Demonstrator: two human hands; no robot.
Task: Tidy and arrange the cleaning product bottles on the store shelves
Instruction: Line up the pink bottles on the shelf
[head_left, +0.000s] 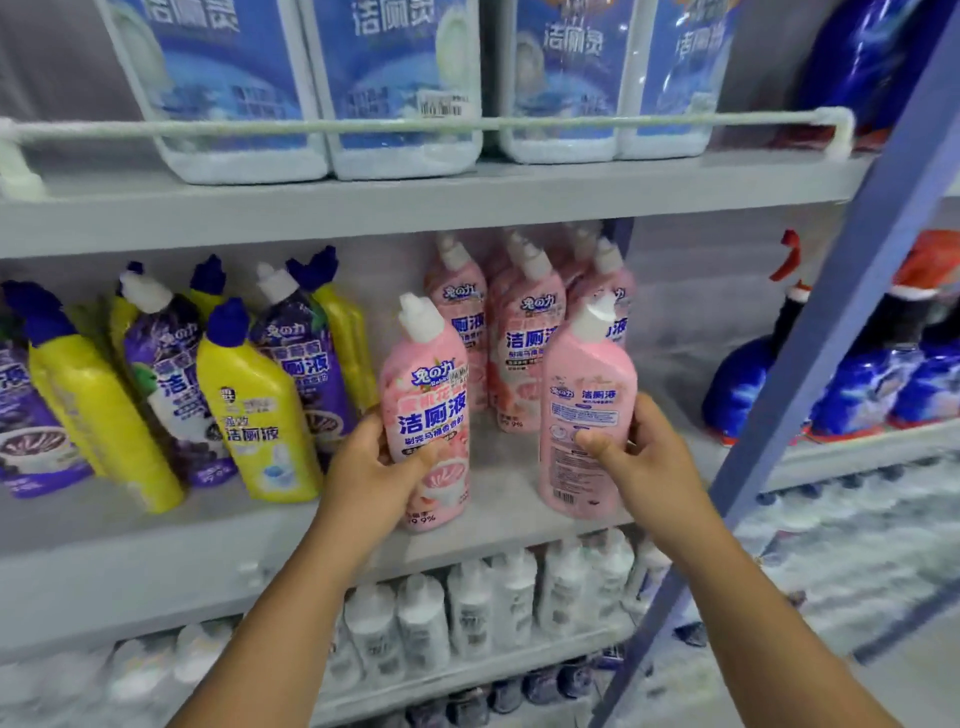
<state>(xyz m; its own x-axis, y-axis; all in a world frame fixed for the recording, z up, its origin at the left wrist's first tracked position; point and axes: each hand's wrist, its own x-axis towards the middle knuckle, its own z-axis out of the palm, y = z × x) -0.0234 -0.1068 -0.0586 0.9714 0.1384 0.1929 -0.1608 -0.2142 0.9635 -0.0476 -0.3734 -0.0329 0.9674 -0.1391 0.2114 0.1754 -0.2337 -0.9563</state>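
Two pink toilet-cleaner bottles with white angled caps stand at the front of the middle shelf (156, 561). My left hand (376, 467) grips the left pink bottle (428, 395), whose front label faces me. My right hand (644, 457) holds the right pink bottle (582, 384) with the thumb on its back label, which is turned toward me. Behind them stand several more pink bottles (524, 332). To the left, yellow bottles (254, 415) with blue caps and purple bottles (171, 374) lean in a loose, mixed group.
Large blue-labelled jugs (395, 83) fill the top shelf behind a white rail (415, 124). White bottles (467, 608) line the shelf below. A blue slanted upright (831, 322) rises at the right, with blue bottles (862, 395) on the neighbouring rack.
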